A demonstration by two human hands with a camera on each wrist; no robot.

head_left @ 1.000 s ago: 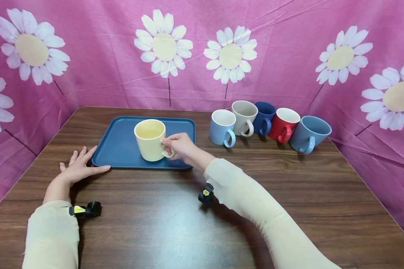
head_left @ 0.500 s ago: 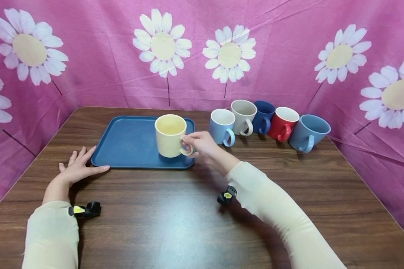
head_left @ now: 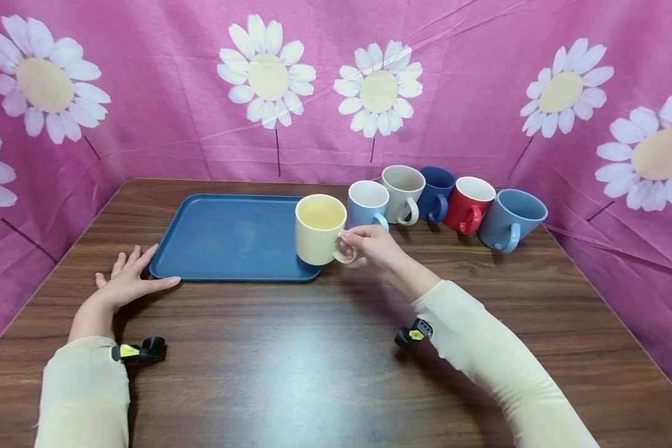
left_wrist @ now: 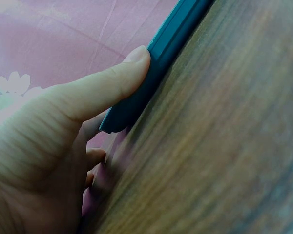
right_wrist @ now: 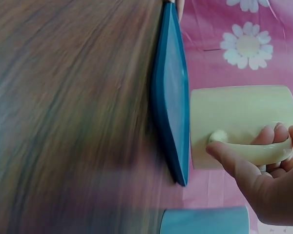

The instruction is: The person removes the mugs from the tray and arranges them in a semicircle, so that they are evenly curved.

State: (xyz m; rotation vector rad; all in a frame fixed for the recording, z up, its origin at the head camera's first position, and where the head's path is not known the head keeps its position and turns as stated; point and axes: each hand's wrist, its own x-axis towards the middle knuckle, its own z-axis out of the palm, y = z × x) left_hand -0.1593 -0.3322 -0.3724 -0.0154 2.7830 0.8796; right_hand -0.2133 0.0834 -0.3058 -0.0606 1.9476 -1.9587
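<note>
My right hand (head_left: 375, 249) grips the handle of a pale yellow mug (head_left: 318, 233) and holds it upright over the right end of the blue tray (head_left: 229, 272). In the right wrist view the yellow mug's base (right_wrist: 194, 129) is just above the tray's rim level, with thumb and fingers curled around the handle. At the tray's front left corner rests my left hand (head_left: 126, 283), fingers spread. The left wrist view shows the left thumb (left_wrist: 117, 85) lying straight against the tray's edge (left_wrist: 161, 53); the other fingers are partly hidden.
Right of the tray stand a light blue mug (head_left: 364, 211), partly behind the yellow one, then a beige mug (head_left: 397, 202), a dark blue mug (head_left: 434, 186), a red mug (head_left: 463, 208) and a grey-blue mug (head_left: 501, 221). A pink flowered cloth (head_left: 190, 124) hangs behind the wooden table (head_left: 246, 348).
My right hand has carried the yellow mug rightward from the middle of the tray to its right edge, close to the light blue mug. The left hand has stayed at the tray's corner.
</note>
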